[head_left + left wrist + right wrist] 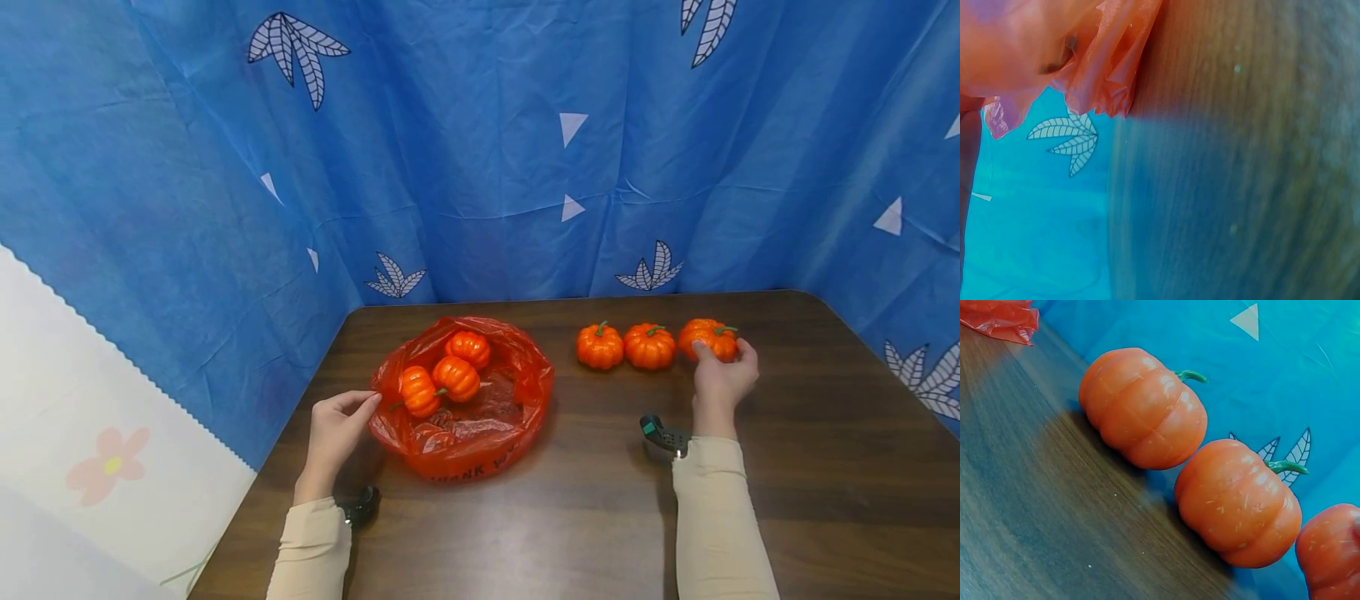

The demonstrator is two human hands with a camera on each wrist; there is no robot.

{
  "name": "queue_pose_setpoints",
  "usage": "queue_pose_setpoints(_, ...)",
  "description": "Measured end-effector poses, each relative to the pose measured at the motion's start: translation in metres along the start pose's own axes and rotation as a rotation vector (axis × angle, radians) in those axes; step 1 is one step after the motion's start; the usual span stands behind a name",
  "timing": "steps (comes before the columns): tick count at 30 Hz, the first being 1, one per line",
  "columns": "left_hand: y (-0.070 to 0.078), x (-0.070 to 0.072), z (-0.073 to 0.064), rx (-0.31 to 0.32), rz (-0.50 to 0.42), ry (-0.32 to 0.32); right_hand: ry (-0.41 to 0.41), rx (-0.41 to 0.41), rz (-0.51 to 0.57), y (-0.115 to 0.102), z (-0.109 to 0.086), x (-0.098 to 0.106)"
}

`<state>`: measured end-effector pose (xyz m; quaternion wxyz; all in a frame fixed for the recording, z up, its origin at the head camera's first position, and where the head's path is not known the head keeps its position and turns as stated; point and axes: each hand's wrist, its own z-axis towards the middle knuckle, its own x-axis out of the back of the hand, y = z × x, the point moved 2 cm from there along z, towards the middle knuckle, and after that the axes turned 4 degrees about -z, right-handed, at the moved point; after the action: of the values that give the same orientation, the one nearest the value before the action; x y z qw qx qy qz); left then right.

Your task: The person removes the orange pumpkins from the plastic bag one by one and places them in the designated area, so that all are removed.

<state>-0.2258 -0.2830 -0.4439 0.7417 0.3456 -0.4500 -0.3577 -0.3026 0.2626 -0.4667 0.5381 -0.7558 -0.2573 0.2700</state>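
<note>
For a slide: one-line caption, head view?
Left hand pinches a red plastic bag holding three pumpkins; right hand grips the rightmost pumpkin of three outside.

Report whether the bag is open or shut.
Open: the bag gapes wide, showing three pumpkins inside, and the left hand pinches its rim.

Blue curtain (pixel 480 167) w/ leaf prints (pixel 309 71) behind brn table (pixel 562 517); wht cloth (pixel 52 358) w/ flwr (pixel 112 465), far L.

In the head view, below and slightly left of the frame's centre, dark capital letters (pixel 477 470) on the red plastic bag (pixel 534 417) spelled what looked like "THANK", followed by creased, illegible print.
</note>
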Motion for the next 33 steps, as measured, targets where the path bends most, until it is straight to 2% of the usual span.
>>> queue_pose_setpoints(9,0.003,-0.001,0.0,-0.026,-0.031,0.017,-0.017,-0.005,-0.045,0.005,0.003,0.0)
queue_pose_setpoints(18,0.0,-0.002,0.001,0.038,-0.021,0.026,-0.02,-0.011,-0.038,0.009,0.007,0.002)
queue_pose_setpoints(27,0.002,-0.002,0.001,0.042,-0.02,0.02,-0.025,-0.014,-0.077,0.01,0.009,0.004)
queue_pose_setpoints(33,0.002,-0.002,0.001,0.071,-0.009,0.018,-0.032,-0.015,-0.122,0.011,0.009,0.004)
